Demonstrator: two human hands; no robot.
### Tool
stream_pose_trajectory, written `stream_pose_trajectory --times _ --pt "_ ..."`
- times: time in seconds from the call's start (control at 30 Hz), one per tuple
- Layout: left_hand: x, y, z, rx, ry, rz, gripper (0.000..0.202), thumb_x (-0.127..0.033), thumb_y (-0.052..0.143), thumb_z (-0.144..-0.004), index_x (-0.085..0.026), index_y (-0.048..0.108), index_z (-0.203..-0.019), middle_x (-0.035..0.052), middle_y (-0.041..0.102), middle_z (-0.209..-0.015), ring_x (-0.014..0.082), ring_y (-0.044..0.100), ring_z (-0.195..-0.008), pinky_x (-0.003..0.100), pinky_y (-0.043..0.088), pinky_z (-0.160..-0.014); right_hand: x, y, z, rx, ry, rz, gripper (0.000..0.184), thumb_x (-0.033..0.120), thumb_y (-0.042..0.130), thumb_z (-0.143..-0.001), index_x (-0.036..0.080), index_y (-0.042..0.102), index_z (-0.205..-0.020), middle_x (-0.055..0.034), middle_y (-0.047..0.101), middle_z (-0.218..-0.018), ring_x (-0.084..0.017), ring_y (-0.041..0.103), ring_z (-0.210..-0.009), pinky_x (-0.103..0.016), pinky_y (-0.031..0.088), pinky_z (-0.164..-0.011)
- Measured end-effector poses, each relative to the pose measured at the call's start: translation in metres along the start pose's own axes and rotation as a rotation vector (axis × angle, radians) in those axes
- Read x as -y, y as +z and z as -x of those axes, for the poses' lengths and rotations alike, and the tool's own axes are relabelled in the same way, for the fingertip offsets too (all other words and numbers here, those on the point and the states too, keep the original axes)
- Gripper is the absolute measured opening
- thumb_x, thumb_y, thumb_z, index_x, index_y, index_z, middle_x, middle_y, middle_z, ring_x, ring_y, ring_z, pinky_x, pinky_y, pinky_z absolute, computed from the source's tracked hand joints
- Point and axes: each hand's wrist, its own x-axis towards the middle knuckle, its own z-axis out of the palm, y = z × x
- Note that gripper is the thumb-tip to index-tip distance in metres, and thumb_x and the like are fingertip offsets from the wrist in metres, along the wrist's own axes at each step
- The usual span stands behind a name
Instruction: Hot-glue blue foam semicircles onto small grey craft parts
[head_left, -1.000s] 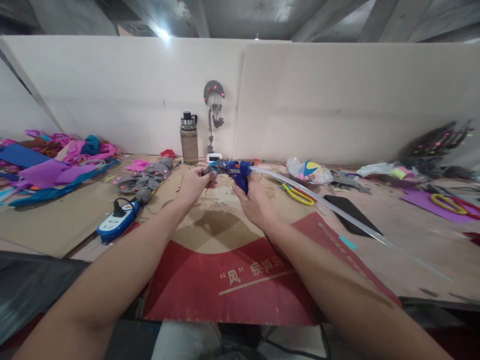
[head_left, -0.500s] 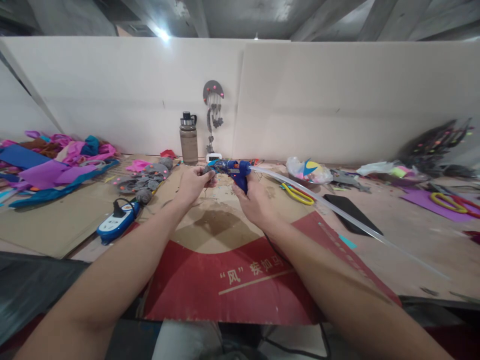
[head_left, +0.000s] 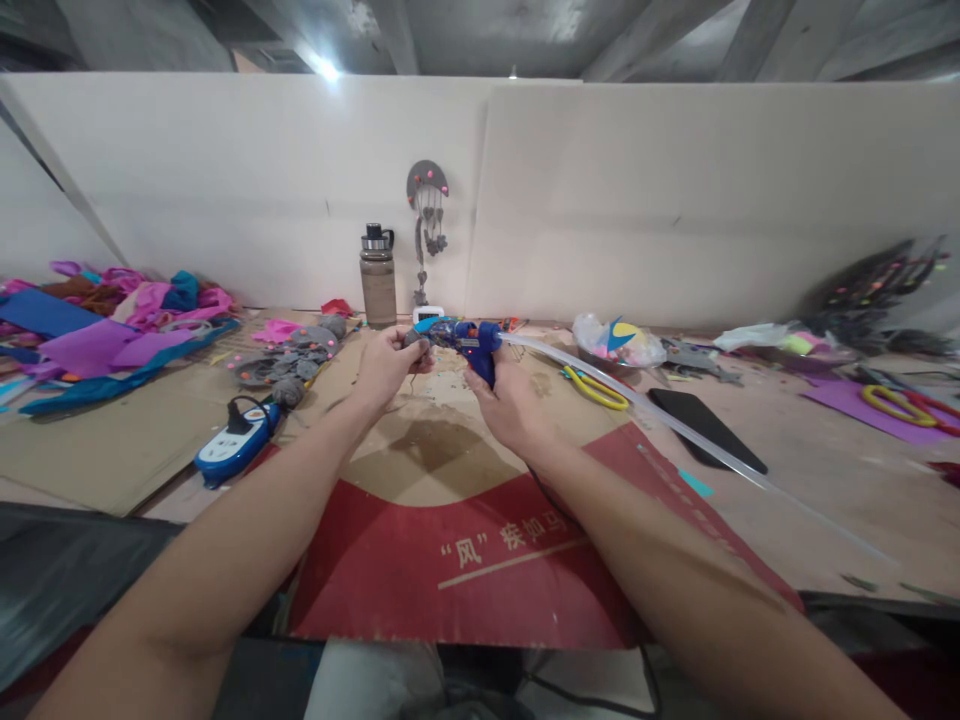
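My right hand (head_left: 510,400) is closed round the handle of a blue glue gun (head_left: 472,342), whose nozzle points left. A long clear glue stick (head_left: 675,430) trails out of its back toward the right. My left hand (head_left: 386,365) pinches a small grey felt piece (head_left: 417,343) right at the nozzle tip. Both hands hover above a brown and red cardboard sheet (head_left: 450,540) on the table.
A blue and white power strip (head_left: 234,445) lies left of my arms, near grey felt pieces (head_left: 292,358) and piled coloured felt (head_left: 112,320). A water bottle (head_left: 378,277) and a grey hanging decoration (head_left: 426,225) stand at the wall. Yellow scissors (head_left: 596,388), a black piece (head_left: 705,428) and scraps lie right.
Almost nothing has shifted. Both hands stay together at the glue gun's nozzle, drifting very slightly left.
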Motion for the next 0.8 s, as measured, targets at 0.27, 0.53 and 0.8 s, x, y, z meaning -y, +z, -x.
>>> stream_pose_trajectory --times 0.27,0.53,0.8 --pt "0.002 -0.0011 -0.0023 0.003 -0.009 -0.005 0.013 -0.017 0.067 -0.073 -0.013 0.055 -0.073 -0.0001 0.061 -0.062 0.0095 0.059 -0.053 0.029 0.054 -0.063 0.0003 -0.0003 0.0005 -0.002 0.013 0.011 0.033 0.029 0.046 -0.087 0.016 0.048 -0.118 -0.0126 0.063 -0.086 -0.027 0.06 -0.075 -0.043 0.048 -0.069" --pt "0.0022 -0.0011 -0.0025 -0.012 -0.012 -0.025 0.017 -0.019 0.069 -0.071 -0.013 0.054 -0.073 0.0001 0.061 -0.063 0.0099 0.059 -0.054 0.03 0.055 -0.065 0.0007 -0.0008 -0.001 0.011 0.014 0.002 0.034 0.029 0.046 -0.087 0.018 0.047 -0.119 -0.0125 0.064 -0.091 -0.028 0.061 -0.08 -0.043 0.047 -0.072" --pt "0.0088 -0.0068 -0.0071 -0.003 0.046 -0.032 0.021 -0.027 0.071 -0.069 -0.013 0.056 -0.076 0.0004 0.062 -0.064 0.0103 0.059 -0.056 0.029 0.053 -0.064 0.0012 -0.0013 -0.0017 0.038 0.057 0.035 0.037 0.029 0.045 -0.087 0.014 0.047 -0.122 -0.0144 0.064 -0.093 -0.029 0.061 -0.083 -0.044 0.047 -0.074"
